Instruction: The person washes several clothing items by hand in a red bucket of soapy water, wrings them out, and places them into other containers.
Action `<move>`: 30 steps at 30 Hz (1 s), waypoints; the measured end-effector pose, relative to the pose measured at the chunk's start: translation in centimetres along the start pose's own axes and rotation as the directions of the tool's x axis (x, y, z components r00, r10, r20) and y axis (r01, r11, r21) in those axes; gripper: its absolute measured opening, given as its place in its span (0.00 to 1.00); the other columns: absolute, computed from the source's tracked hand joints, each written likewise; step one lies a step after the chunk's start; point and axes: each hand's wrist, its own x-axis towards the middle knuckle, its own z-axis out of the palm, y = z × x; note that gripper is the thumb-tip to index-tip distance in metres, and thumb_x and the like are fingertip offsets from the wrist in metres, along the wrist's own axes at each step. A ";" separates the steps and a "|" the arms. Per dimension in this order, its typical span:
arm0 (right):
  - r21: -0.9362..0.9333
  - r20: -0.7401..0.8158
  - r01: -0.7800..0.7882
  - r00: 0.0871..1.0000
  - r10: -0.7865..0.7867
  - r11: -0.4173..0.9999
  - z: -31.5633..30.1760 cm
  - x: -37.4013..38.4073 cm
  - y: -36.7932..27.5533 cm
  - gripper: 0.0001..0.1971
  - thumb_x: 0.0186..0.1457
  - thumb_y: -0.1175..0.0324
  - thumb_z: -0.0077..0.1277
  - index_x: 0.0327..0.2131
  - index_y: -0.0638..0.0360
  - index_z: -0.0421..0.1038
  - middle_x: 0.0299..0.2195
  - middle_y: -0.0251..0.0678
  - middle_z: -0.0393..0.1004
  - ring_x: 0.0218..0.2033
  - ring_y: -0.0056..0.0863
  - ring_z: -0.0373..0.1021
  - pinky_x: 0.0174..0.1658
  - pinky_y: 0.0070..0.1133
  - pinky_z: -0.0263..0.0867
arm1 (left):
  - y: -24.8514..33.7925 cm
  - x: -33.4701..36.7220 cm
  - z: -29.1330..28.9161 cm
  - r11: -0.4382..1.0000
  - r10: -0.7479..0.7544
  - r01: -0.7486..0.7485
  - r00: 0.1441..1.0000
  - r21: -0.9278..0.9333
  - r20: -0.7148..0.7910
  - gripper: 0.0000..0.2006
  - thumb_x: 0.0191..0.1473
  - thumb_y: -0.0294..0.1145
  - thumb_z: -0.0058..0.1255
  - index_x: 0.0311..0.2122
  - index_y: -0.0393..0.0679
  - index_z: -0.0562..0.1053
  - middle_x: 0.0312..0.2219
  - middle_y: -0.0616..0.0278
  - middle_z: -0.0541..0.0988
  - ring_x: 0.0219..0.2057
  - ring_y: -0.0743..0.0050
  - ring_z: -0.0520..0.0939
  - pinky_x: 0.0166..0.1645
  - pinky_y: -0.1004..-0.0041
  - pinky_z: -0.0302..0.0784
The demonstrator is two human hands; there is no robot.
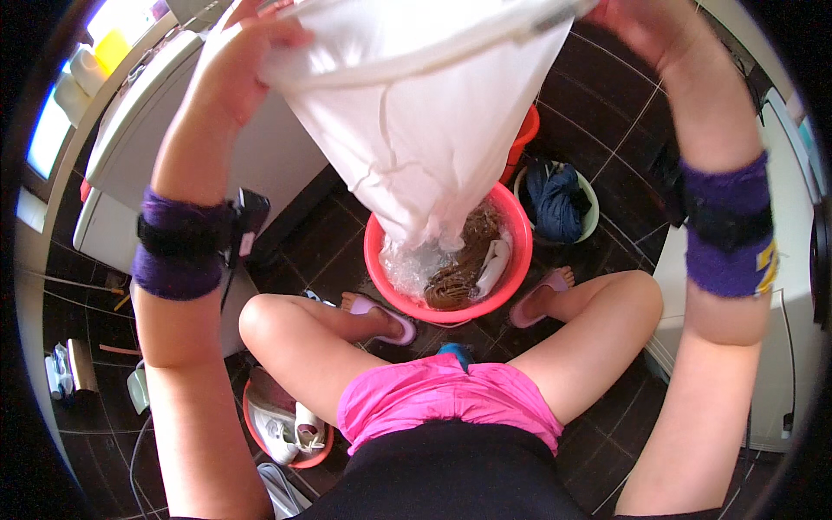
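Observation:
My left hand (247,56) and my right hand (646,30) are raised at the top of the view, each closed on one end of a wet white cloth (416,130). A thick band runs along its upper edge, stretched between them. The lower part narrows and hangs into a red basin (520,286) on the floor between my feet. Foamy water (403,264) lies in that basin, with brown fabric (464,273) and a paler piece beside it. The top edge of the frame cuts off part of my right hand's fingers.
Behind the basin stand a pale green tub (591,212) of dark blue cloth (555,201) and another red bucket (525,134). A white appliance (286,130) is at the left, a white cabinet (758,364) at the right. White shoes (295,433) sit in a red tub by my left leg.

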 end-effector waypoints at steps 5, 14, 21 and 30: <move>-0.068 0.120 -0.238 0.962 0.244 0.969 3.9 -4.5 13.7 0.20 0.40 0.81 0.43 0.41 0.63 0.71 0.32 0.31 0.74 0.33 0.19 0.70 0.38 0.19 0.67 | -11.1 -4.4 4.1 0.918 0.228 -0.303 0.931 0.255 0.285 0.10 0.35 0.09 0.39 0.16 0.38 0.67 0.28 0.61 0.74 0.33 0.73 0.74 0.36 0.75 0.68; -0.611 0.247 -0.445 0.679 0.692 0.655 18.1 -16.0 32.4 0.42 0.31 0.72 0.57 0.56 0.59 0.54 0.60 0.57 0.40 0.55 0.56 0.55 0.56 0.32 0.57 | -27.2 -16.0 13.7 0.475 -0.576 -0.196 0.667 0.858 0.472 0.31 0.38 0.29 0.56 0.51 0.36 0.63 0.53 0.47 0.61 0.41 0.48 0.77 0.43 0.61 0.76; -0.677 0.289 -0.416 0.608 0.739 0.607 19.9 -16.4 35.9 0.47 0.30 0.74 0.58 0.58 0.54 0.49 0.61 0.53 0.38 0.56 0.59 0.51 0.58 0.36 0.55 | -31.1 -16.8 15.3 0.459 -0.701 -0.183 0.526 0.869 0.481 0.44 0.27 0.33 0.67 0.52 0.32 0.57 0.52 0.43 0.59 0.41 0.44 0.76 0.45 0.60 0.75; -0.740 0.349 -0.291 0.604 0.716 0.606 20.3 -15.9 39.8 0.52 0.24 0.71 0.64 0.59 0.60 0.48 0.61 0.57 0.39 0.63 0.48 0.42 0.61 0.35 0.49 | -38.4 -17.2 16.6 0.437 -0.715 -0.435 0.362 0.787 0.597 0.50 0.33 0.56 0.60 0.60 0.40 0.55 0.60 0.42 0.52 0.62 0.44 0.50 0.65 0.65 0.45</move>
